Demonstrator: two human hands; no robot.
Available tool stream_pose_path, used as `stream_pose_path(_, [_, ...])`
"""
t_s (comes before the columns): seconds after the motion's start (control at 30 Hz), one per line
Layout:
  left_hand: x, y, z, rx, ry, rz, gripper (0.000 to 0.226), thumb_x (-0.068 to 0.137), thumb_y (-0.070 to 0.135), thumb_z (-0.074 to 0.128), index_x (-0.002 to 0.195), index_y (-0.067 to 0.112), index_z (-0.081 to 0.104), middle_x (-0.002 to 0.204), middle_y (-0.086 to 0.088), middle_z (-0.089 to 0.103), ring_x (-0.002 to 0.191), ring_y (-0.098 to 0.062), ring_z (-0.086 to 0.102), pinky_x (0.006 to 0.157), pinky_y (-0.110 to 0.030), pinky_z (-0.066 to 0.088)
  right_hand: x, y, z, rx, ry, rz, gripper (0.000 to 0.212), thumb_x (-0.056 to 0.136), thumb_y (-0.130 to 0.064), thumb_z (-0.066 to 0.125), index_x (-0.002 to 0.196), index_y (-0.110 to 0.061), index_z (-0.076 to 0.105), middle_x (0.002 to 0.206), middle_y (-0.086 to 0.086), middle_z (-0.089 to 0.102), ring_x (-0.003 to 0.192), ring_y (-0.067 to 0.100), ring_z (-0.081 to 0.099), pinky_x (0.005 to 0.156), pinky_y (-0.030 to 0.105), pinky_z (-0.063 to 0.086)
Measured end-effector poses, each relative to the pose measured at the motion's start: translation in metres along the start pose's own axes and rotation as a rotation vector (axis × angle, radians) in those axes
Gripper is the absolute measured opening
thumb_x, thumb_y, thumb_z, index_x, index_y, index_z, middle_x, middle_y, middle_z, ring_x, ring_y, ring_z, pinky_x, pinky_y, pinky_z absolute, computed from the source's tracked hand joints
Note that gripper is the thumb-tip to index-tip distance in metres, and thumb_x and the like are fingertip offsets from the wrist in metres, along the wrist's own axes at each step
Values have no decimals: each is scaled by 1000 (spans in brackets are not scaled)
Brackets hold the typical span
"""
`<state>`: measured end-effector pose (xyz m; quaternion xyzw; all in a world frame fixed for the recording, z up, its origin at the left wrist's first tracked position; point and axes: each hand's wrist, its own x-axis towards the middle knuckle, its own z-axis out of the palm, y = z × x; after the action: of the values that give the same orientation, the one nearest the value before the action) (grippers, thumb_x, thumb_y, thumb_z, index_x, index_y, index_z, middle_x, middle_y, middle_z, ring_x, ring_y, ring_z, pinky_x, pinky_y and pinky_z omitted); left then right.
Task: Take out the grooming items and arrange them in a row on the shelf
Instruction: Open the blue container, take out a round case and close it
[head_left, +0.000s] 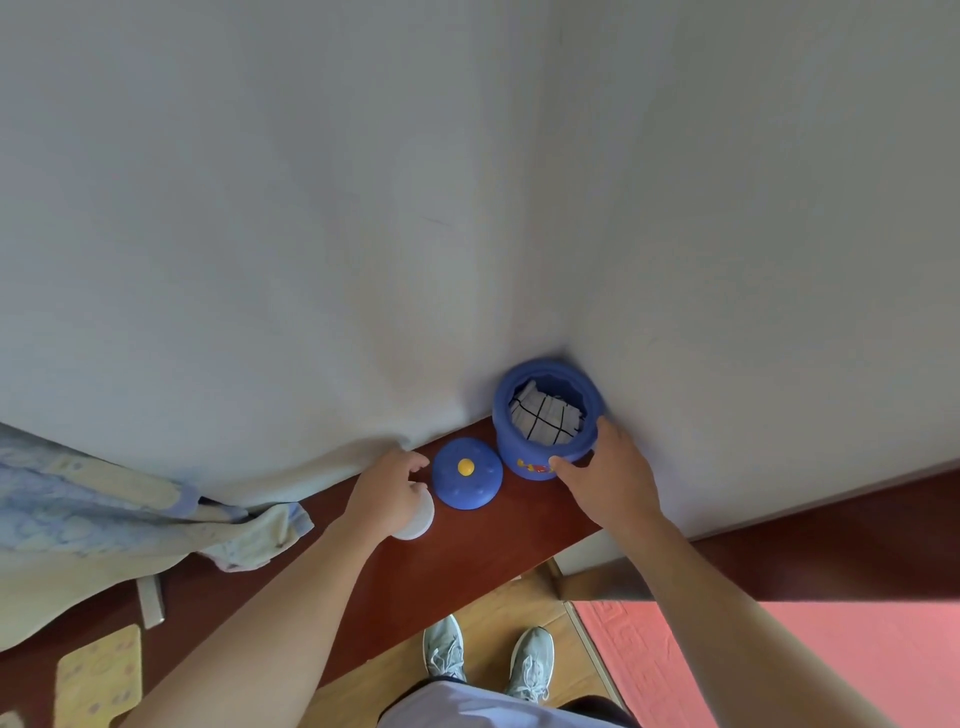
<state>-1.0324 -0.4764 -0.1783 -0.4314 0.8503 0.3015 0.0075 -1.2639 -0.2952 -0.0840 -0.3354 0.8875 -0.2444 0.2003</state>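
Plastic by the look of it, the blue canister (511, 441) stands in the wall corner at the far end of the wooden shelf (467, 561), mouth open, with a white grid-lined pouch (545, 418) tucked inside. I judge the pouch soft and light, best pinched at its top edge and drawn straight up. The canister is stiff and may slide on the smooth wood unless steadied. Its domed blue lid (480, 491) lies just beside it at nine o'clock. The right hand (608, 478) grips the canister's wall at about four o'clock, thumb and fingers curled on it. The left hand (387, 488), at the lid's nine o'clock, clasps a small white round jar (418, 519) low over the shelf.
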Motion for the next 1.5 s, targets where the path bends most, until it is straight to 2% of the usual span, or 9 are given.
stream_pose_path(0.13, [11,26,6,-17,-17,85,37,89,18,68,125,16,63,112,-1,64,93,-14,57,82,-21,40,-1,-1,-1,-6,-21,10,79,83,-42,70,145,-10,33,138,9,47,123,25,49,95,32,43])
stream_pose_path(0.23, [18,40,12,3,-12,132,33,86,17,70,119,15,66,105,-3,65,88,-18,60,78,-26,45,0,0,-1,-12,-16,6,79,82,-43,70,144,-10,34,136,8,48,121,24,50,94,34,45])
stream_pose_path(0.47, [27,52,23,114,-17,134,4,84,17,65,82,16,62,85,0,54,71,-22,53,63,-34,45,2,2,0,-17,-18,7,79,82,-46,69,144,-10,34,136,8,48,120,23,51,92,31,45])
stream_pose_path(0.6, [27,56,22,111,14,136,19,84,15,62,69,18,52,75,1,47,63,-21,46,57,-33,39,2,3,1,-19,-19,4,81,83,-46,68,145,-10,32,139,8,46,122,23,50,94,32,44])
stream_pose_path(0.7, [22,59,16,96,41,143,14,83,13,60,69,13,57,71,-1,50,61,-21,47,57,-37,44,2,4,1,-19,-17,1,82,83,-47,68,146,-10,31,140,8,46,123,23,50,95,32,44])
stream_pose_path(0.87, [6,63,-4,20,160,143,5,80,12,66,79,15,69,73,0,56,63,-18,52,61,-35,47,2,2,1,-24,-22,10,85,84,-46,68,148,-8,28,142,9,43,125,24,48,96,32,43])
stream_pose_path(1.2, [-25,93,-60,-101,311,251,12,80,14,74,91,19,73,76,13,53,65,-2,54,62,-8,36,3,4,3,-5,-15,11,79,81,-47,69,142,-8,35,133,9,49,116,24,53,91,34,48])
stream_pose_path(1.37, [-13,128,-71,-116,289,340,10,83,16,71,93,17,72,80,7,56,68,-9,54,64,-25,48,3,4,2,-4,-21,23,76,81,-48,68,138,-9,38,130,8,50,110,24,55,84,33,48])
stream_pose_path(1.5, [5,154,-69,-116,216,369,11,86,19,68,97,18,72,85,6,57,72,-13,56,68,-27,48,2,5,1,63,-4,-1,66,78,-44,72,130,-14,45,120,5,54,103,22,57,81,34,51])
